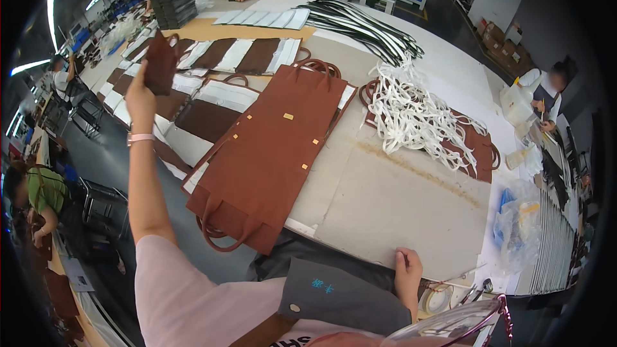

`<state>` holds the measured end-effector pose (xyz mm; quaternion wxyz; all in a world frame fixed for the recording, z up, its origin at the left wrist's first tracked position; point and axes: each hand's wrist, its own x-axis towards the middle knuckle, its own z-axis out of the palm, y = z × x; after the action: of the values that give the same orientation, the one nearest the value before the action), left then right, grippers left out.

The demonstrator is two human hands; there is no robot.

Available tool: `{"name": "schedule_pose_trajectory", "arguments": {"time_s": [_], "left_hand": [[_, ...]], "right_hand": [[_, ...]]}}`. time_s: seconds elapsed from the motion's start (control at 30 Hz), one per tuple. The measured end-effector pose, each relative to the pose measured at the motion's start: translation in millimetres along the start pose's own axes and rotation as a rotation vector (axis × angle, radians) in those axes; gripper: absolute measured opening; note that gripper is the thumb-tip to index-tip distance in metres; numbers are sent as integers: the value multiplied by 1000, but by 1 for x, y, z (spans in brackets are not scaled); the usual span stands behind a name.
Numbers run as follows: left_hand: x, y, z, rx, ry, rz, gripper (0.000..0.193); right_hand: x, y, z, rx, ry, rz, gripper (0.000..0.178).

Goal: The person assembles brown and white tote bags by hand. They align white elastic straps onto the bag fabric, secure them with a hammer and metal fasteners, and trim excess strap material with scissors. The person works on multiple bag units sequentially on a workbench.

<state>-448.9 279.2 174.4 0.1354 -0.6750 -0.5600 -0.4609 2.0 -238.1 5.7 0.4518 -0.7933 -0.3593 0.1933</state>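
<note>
My left hand (140,95), raised over the far left of the table, is closed on a dark brown leather panel (160,67) held up on edge. Below and right of it lies a flat reddish-brown leather bag body (270,148) with looped handles at both ends and small yellow tabs. It rests on top of other bag pieces. My right hand (407,273) is at the table's near edge, its fingers curled, and nothing shows in them. A grey board (405,205) covers the table just beyond it.
White strips (411,112) lie tangled on another brown bag piece. Black straps (360,26) and brown-and-white panels (222,56) are farther back. A tape roll (437,299) and a plastic bag (519,225) sit at right. People work around the table.
</note>
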Motion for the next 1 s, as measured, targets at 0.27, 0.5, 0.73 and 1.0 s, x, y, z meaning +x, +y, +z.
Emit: {"name": "schedule_pose_trajectory", "arguments": {"time_s": [0.27, 0.5, 0.73, 1.0], "left_hand": [[-47, 250, -114, -246, 124, 662, 47], [-232, 345, -98, -864, -794, 1161, 45], [-264, 340, -49, -763, -1195, 1172, 49], [-227, 217, -21, -215, -835, 486, 37]], "right_hand": [[39, -49, 15, 666, -425, 214, 47], [59, -45, -12, 1533, -165, 153, 88], [28, 37, -81, 1164, 109, 351, 43], [43, 73, -147, 984, 462, 359, 23]]}}
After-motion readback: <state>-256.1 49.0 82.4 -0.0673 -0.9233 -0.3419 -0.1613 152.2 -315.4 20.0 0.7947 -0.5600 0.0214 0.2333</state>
